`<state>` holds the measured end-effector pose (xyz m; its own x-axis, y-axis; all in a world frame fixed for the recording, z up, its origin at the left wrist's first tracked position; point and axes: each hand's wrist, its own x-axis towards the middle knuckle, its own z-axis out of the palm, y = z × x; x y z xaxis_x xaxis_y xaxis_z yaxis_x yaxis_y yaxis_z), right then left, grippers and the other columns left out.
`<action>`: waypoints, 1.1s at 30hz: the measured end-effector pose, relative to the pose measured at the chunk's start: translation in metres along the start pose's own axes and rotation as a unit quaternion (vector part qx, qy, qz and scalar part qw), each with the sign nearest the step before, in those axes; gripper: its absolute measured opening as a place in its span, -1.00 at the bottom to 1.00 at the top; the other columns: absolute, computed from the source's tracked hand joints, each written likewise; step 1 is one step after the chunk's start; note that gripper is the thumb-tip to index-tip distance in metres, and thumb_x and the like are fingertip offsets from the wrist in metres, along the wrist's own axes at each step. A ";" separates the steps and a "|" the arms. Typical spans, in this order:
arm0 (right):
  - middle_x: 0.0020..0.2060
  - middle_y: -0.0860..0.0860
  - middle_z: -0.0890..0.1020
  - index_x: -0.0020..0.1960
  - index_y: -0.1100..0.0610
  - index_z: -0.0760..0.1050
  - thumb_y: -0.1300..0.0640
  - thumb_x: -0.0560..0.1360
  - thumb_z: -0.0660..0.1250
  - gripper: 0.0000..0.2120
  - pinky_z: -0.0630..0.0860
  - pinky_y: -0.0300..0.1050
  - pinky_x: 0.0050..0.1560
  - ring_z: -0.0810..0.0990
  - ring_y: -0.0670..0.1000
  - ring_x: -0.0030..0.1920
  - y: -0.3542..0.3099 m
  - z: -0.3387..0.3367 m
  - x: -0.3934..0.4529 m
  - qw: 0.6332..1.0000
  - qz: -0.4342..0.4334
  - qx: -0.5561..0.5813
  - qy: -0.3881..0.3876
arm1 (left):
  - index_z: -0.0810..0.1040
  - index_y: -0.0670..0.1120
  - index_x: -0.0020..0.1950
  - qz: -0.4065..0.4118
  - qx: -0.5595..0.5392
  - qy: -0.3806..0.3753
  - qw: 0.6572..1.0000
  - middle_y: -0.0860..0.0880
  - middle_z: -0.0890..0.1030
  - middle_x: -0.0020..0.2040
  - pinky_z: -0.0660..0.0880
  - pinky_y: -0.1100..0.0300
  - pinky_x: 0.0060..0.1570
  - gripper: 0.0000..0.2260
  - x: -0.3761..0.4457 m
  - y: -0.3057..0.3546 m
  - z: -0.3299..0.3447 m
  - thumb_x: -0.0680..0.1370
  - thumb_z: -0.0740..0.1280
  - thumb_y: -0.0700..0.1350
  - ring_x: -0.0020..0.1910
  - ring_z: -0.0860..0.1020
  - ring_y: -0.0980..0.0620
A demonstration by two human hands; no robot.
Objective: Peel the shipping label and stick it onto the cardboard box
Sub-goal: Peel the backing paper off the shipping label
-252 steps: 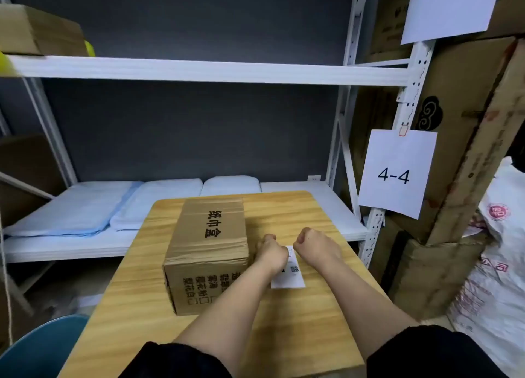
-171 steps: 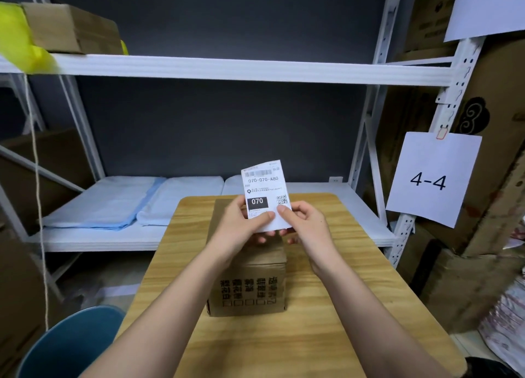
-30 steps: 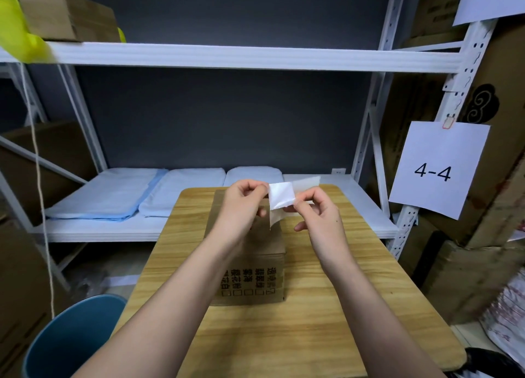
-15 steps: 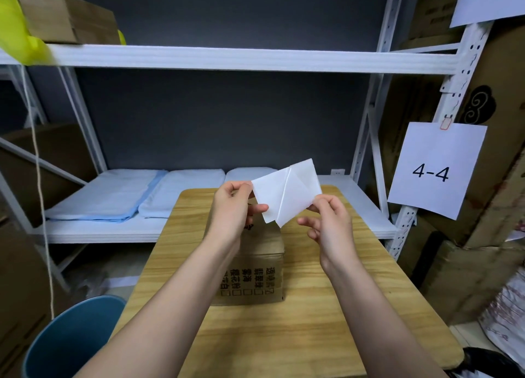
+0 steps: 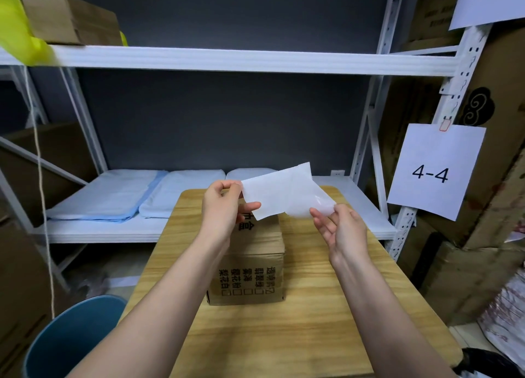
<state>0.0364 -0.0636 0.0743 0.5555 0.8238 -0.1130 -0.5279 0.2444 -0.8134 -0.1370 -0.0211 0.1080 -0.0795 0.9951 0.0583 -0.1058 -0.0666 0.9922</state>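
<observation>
Above 1 cardboard box [image 5: 250, 266] on the worktop [image 5: 312, 321], left hand [image 5: 221, 207] pinches the label's [image 5: 272, 195] edge; right hand [image 5: 341, 230] pinches its backing [image 5: 309, 207].

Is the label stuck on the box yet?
No, both hands hold the label in the air above the cardboard box.

Dark grey wall [image 5: 227, 116] behind white metal shelving [image 5: 241, 60]. Pale blue folded pads [image 5: 113, 195] lay on the lower shelf. Wooden table [image 5: 298, 321] stood in front. Blue bin [image 5: 71, 335] sat at floor left. Paper sign "4-4" [image 5: 434, 170] hung right, stacked cartons [image 5: 497, 127] behind it.
</observation>
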 end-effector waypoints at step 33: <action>-0.39 0.10 0.65 -0.16 0.14 0.42 0.09 0.59 0.09 -0.77 0.60 -0.09 -0.16 0.63 0.10 -0.25 -0.004 -0.022 0.018 0.992 -0.124 0.020 0.012 | 0.51 -0.14 -0.07 0.097 -0.047 -0.077 0.991 -0.18 0.68 -0.11 0.53 0.08 0.05 -0.75 0.006 0.000 -0.005 0.60 0.04 -0.20 -0.06 0.66 -0.13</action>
<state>0.0619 -0.0612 0.0630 0.6858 0.7240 0.0735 -0.3978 0.4575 -0.7953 -0.1425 -0.0160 0.1078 0.0438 0.9618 0.2704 -0.1948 -0.2572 0.9465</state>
